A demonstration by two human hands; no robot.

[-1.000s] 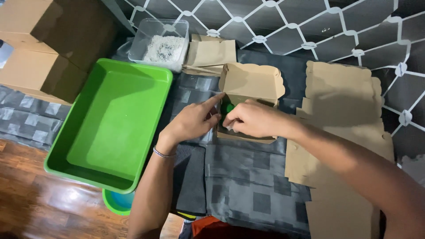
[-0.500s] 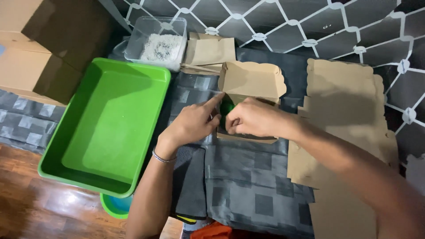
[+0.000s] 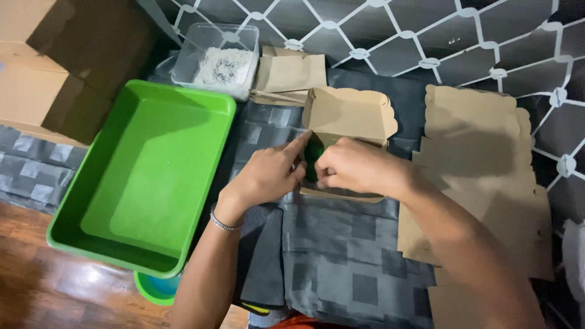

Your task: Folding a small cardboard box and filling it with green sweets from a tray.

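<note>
Two hands work inside a small brown cardboard box (image 3: pixel 344 131), lid tipped up and back. The left hand (image 3: pixel 268 176) lies against the box's near-left corner, index finger stretched along the wall, other fingers curled in. The right hand (image 3: pixel 353 167) is curled over a dark green item (image 3: pixel 314 159) at the box's left end; whether it's pinched or only covered can't be told (fingers hide most of it). Vs. a sec ago, little has changed: both hands sit in the same spot, the green item no lower, so the tucking-in looks ongoing.

Left of the box, near but apart, a green tray (image 3: pixel 122 201) leaves a narrow strip of grey cloth. Right of the box, flat cardboard blanks (image 3: pixel 481 152) crowd close. Behind the box, more folded card (image 3: pixel 289 76) and a clear tub (image 3: pixel 216 58). Open room is mostly in front of the box.
</note>
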